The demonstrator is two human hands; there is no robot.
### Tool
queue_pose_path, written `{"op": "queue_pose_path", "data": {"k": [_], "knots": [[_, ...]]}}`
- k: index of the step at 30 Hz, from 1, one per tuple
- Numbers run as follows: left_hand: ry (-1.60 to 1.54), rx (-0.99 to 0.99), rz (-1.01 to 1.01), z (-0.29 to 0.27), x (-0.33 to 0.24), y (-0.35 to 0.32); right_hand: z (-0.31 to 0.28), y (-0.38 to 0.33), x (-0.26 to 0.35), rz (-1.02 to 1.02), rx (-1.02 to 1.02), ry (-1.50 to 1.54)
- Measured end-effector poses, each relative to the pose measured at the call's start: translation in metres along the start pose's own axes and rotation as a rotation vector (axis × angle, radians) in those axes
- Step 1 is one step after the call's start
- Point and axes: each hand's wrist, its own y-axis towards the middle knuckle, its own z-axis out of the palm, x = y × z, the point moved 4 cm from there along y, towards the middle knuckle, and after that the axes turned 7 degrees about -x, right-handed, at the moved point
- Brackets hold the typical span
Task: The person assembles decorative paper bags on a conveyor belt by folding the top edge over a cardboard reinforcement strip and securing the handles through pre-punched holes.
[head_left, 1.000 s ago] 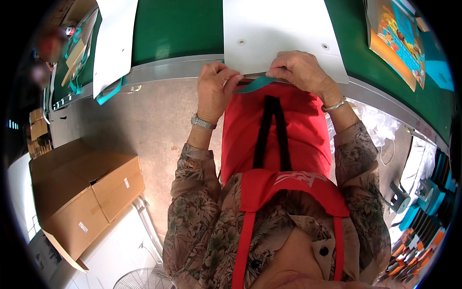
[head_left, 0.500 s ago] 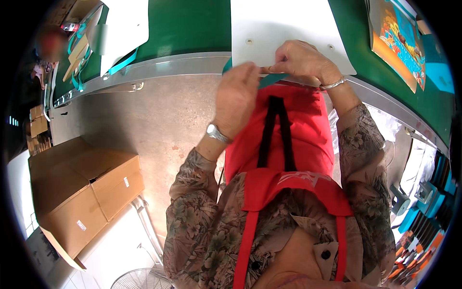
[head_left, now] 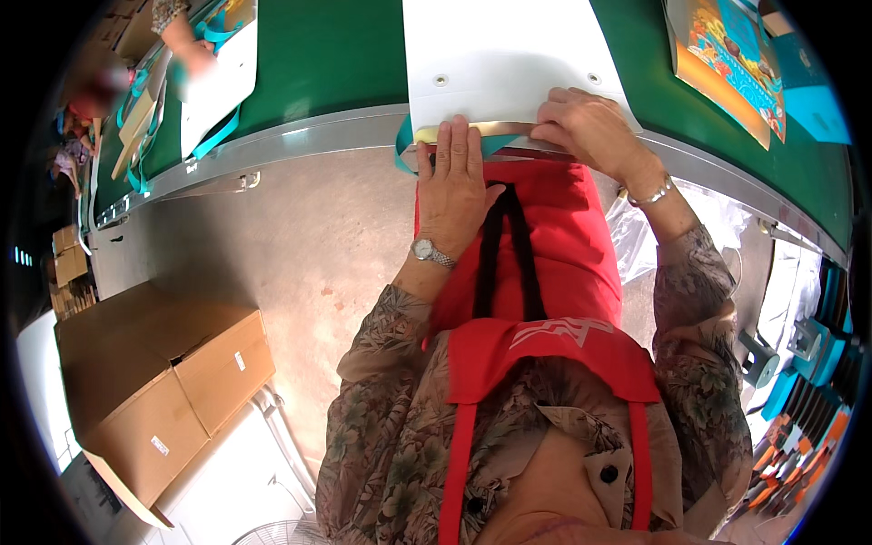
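Note:
A white paper bag (head_left: 513, 50) with two metal eyelets lies flat at the table's front edge, its near edge toward me. Along that edge runs a narrow pale yellow strip (head_left: 498, 130). A teal ribbon handle (head_left: 402, 150) loops off the left corner and passes below the strip. My left hand (head_left: 451, 186) is open, its fingers stretched out and laid on the strip's left part. At the right end my right hand (head_left: 590, 132) has its fingers curled and pressed together on the strip; the fingertips are partly hidden.
The green table (head_left: 336, 54) has a metal edge (head_left: 300, 134). Another white bag (head_left: 218, 95) lies left, with another person's hand (head_left: 195, 59) over it. A colourful printed bag (head_left: 731, 64) lies right. An open cardboard box (head_left: 173, 381) stands at lower left.
My left hand has come down from a blurred, raised position and flattened on the strip. My right hand has moved slightly right along the edge. Another person's hand has appeared at left.

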Motion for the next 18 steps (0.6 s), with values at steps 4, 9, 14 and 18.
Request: {"op": "queue_pose_path", "data": {"k": [4, 9, 14, 18], "knots": [[0.006, 0.03, 0.002, 0.002, -0.001, 0.002, -0.017, -0.033, -0.026, 0.069, -0.137, -0.052], [0.006, 0.038, -0.004, -0.004, -0.003, 0.006, -0.014, -0.029, -0.047, 0.24, -0.041, 0.05], [0.083, 0.04, 0.009, -0.006, -0.016, 0.012, -0.014, -0.025, -0.056, 0.401, 0.06, 0.034], [0.143, 0.022, -0.008, -0.005, -0.025, 0.019, -0.014, -0.037, -0.058, 0.333, -0.166, -0.128]]}}
